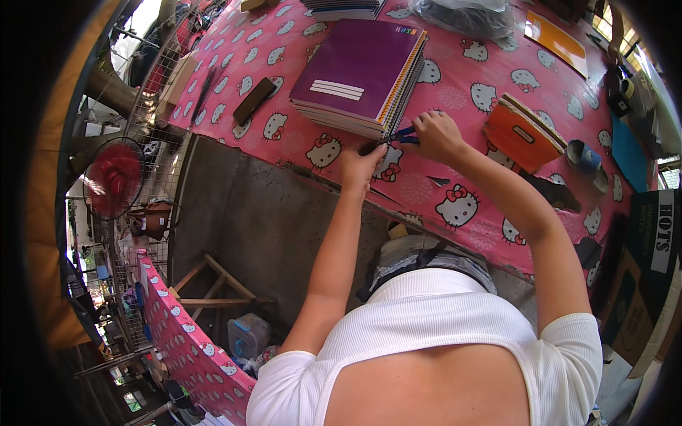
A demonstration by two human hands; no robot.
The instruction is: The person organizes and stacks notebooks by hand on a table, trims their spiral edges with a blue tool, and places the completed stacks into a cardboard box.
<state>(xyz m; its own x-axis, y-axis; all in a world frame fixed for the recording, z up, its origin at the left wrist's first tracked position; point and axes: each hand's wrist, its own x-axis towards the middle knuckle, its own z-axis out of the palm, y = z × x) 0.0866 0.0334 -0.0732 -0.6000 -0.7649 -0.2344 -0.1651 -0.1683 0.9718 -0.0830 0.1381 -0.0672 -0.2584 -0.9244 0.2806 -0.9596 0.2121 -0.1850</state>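
A stack of spiral-bound notebooks [359, 67] with a purple cover on top lies on the table, its coil edge along the right side. At the stack's near right corner my left hand [361, 167] pinches the end of a notebook's binding, thumb on top. My right hand [437, 135] is closed around a small blue-handled tool [406, 135] that looks like pliers. The tool's tip meets the same corner, close to my left thumb. My fingers partly cover the tip and the coil end.
A pink patterned cloth covers the table [419, 188]. A dark phone [254, 101] lies left of the stack. To the right are an orange block-like object [524, 135], a roll of tape [584, 157] and an orange sheet [555, 42]. A plastic bag [465, 18] sits behind.
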